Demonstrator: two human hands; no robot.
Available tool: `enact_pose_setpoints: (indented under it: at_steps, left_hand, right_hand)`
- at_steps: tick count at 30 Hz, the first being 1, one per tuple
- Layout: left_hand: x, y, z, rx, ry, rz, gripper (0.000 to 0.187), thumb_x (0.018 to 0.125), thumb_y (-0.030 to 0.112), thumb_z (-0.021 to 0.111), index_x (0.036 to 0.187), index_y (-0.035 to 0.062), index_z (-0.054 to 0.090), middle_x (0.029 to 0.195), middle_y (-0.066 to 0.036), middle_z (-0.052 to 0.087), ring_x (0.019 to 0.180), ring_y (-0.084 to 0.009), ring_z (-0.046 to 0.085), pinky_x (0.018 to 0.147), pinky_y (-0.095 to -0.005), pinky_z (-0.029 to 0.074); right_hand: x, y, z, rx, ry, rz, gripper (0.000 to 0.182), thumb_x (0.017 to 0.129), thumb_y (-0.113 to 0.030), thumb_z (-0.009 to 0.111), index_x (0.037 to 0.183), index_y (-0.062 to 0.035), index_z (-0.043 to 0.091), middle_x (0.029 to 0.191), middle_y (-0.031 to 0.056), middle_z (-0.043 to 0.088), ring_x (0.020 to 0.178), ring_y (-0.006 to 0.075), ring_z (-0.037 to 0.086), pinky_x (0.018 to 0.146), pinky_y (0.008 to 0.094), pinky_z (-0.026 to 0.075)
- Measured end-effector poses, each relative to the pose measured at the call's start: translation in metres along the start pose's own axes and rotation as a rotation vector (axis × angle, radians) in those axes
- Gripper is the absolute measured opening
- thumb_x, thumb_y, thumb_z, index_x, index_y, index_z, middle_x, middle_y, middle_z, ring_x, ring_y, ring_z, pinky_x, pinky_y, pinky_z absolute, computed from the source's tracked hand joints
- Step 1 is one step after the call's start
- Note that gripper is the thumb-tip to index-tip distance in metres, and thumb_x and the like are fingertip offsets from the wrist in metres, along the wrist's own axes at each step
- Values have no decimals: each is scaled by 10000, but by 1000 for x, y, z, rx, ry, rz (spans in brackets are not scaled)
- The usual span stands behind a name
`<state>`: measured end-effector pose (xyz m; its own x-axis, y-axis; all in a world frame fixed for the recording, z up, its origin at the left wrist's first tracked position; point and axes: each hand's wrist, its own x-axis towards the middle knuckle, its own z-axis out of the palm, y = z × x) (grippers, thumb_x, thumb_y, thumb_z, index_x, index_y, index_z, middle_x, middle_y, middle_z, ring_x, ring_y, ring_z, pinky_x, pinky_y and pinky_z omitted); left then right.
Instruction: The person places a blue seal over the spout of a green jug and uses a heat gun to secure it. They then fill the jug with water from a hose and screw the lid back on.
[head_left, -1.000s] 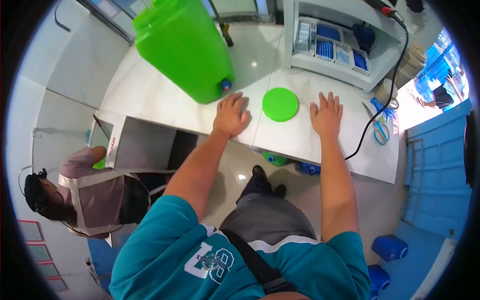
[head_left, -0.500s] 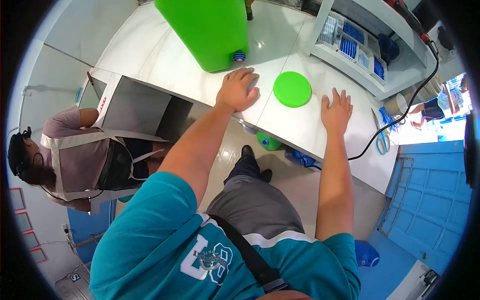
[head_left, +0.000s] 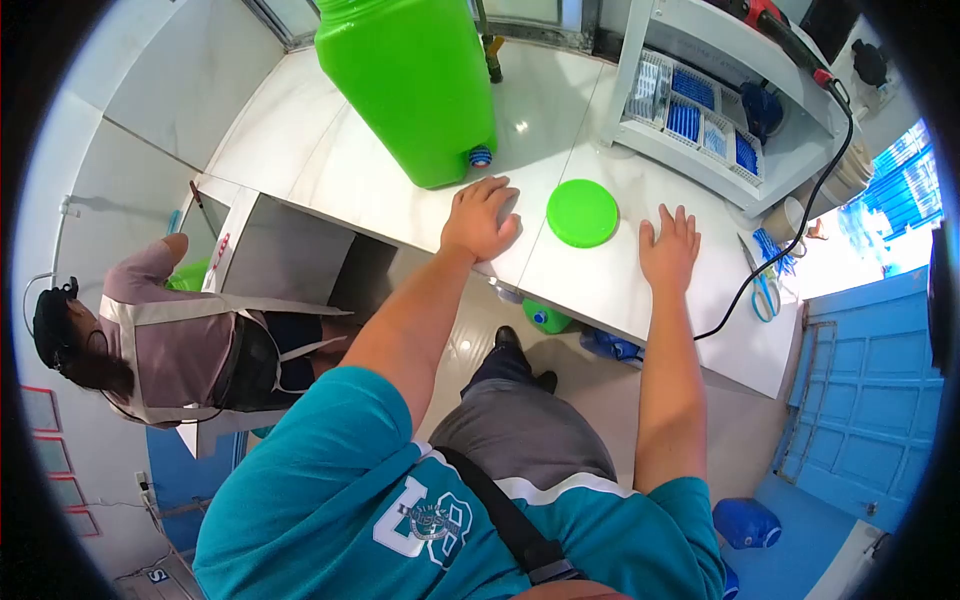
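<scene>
My left hand (head_left: 480,220) rests palm down on the white tiled counter (head_left: 410,215), its fingers stretched out and holding nothing. Just beyond those fingertips stands a large green plastic container (head_left: 410,95) with a small blue-striped cap (head_left: 480,157) low on its side. Between my two hands a round green lid (head_left: 582,213) lies flat on the counter. To the right of the lid, my right hand (head_left: 670,250) also rests on the surface with fingers extended and nothing in it.
A white shelf unit (head_left: 625,135) holds baskets of blue-and-white packets (head_left: 684,121). Scissors (head_left: 765,290) and a black cable (head_left: 735,305) lie at the right. A person in an apron (head_left: 185,350) is at the left. Blue water jugs (head_left: 745,522) and a green jug (head_left: 545,317) sit below.
The view has tilted up slightly, so the container and lid appear lower and more of the window behind shows. Both hands stay on the counter in nearly the same places.
</scene>
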<state>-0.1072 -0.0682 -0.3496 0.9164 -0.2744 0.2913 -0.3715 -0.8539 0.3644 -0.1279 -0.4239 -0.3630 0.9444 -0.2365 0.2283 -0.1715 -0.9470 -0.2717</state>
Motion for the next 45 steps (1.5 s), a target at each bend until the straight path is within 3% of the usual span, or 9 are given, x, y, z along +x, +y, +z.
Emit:
enact_pose_setpoints:
  at_steps: [13, 28, 45]
  left_hand:
    - [-2, 3, -2, 15, 2, -20, 526, 910, 355, 659, 1392, 144, 659, 1555, -109, 561, 1486, -322, 453, 1237, -511, 342]
    - [-5, 5, -4, -4, 24, -6, 529, 904, 327, 687, 1400, 147, 648, 1557, -116, 548, 1485, -329, 444, 1242, -508, 330]
    - [-10, 7, -5, -42, 52, -1, 542, 891, 325, 683, 1398, 135, 650, 1548, -130, 559, 1478, -346, 450, 1237, -498, 329]
  right_hand:
    - [1, -2, 1, 18, 84, -35, 555, 1034, -438, 600, 1491, -125, 632, 1628, 173, 498, 1551, 385, 380, 1287, 557, 251]
    - [-2, -1, -1, 45, 53, -22, 557, 1039, -438, 592, 1494, -119, 625, 1650, 177, 468, 1584, 365, 332, 1310, 538, 211]
    - [-3, 0, 1, 28, 73, -37, 547, 1043, -433, 601, 1498, -129, 627, 1639, 191, 485, 1571, 383, 358, 1301, 545, 236]
